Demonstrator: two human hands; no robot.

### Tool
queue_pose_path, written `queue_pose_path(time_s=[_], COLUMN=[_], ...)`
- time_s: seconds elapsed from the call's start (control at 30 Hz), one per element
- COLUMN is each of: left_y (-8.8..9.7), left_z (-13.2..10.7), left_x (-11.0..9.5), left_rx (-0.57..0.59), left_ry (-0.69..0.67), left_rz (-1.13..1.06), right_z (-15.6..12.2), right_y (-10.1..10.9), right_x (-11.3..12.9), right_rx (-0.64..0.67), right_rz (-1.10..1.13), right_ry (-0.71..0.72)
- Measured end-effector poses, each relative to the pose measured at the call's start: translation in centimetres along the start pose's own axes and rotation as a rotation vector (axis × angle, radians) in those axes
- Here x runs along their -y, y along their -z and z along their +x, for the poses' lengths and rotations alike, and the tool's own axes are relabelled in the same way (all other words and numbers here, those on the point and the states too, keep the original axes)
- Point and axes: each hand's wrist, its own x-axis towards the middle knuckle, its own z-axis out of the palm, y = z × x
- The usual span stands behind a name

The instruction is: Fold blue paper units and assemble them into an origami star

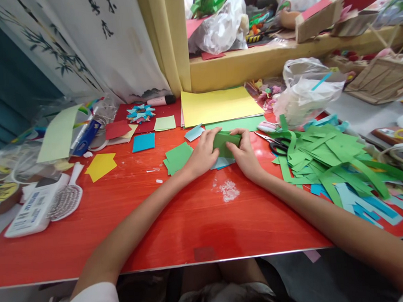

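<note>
Between my two hands a piece of green paper (225, 142) is held up a little above the red table (152, 237). My left hand (205, 153) grips its left side, and my right hand (246, 155) pinches the right side with the thumb on the near face. Beneath them lies light blue paper (223, 163), partly covered. Green paper squares (178, 157) rest just left of my left hand. A small light blue piece of paper (194, 132) sits behind it. Black-handled scissors (277, 145) lie to the right of my right hand.
A heap of green paper strips (329, 153) spreads at the right, with blue scraps (367, 206) nearer. Yellow sheets (221, 106) lie at the back. A yellow folded paper (101, 166), a blue square (143, 142) and a white hairbrush (67, 199) are on the left. White crumbs (229, 191) dot the front.
</note>
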Motion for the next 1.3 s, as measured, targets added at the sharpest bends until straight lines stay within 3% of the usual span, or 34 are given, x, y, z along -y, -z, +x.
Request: queue_pose_path(time_s=[0.4,0.73,0.83,0.93,1.0,1.13,1.3], left_y=[-1.1,-1.3,-1.3,-1.4,-1.5,-1.6,-1.3], left_z=[-0.4,-0.6,-0.5,-0.3,-0.2,-0.2,-0.2], left_x=[0.3,0.1,0.2,0.3,0.2,-0.5,-1.3], left_rx=[-0.103,-0.028,0.000,-0.051,-0.076,-0.017,0.003], left_ry=[-0.070,-0.018,0.008,0.029,0.095,0.261,0.260], left_rz=[-0.020,0.009,-0.053,-0.135,-0.207,-0.349,-0.362], right_z=[-0.2,-0.3,-0.3,-0.2,-0.2,0.0,0.0], right_y=[-0.2,-0.1,-0.1,-0.1,-0.1,-0.1,0.0], right_x=[0.1,0.3,0.3,0.2,-0.1,-1.0,-1.2], right_rx=[0.004,0.031,0.021,0.005,-0.014,-0.015,-0.021], right_rz=[0.018,-0.050,-0.038,-0.037,-0.036,-0.021,0.035], right_ry=[0.039,0.035,0.021,0.016,0.019,0.053,0.052])
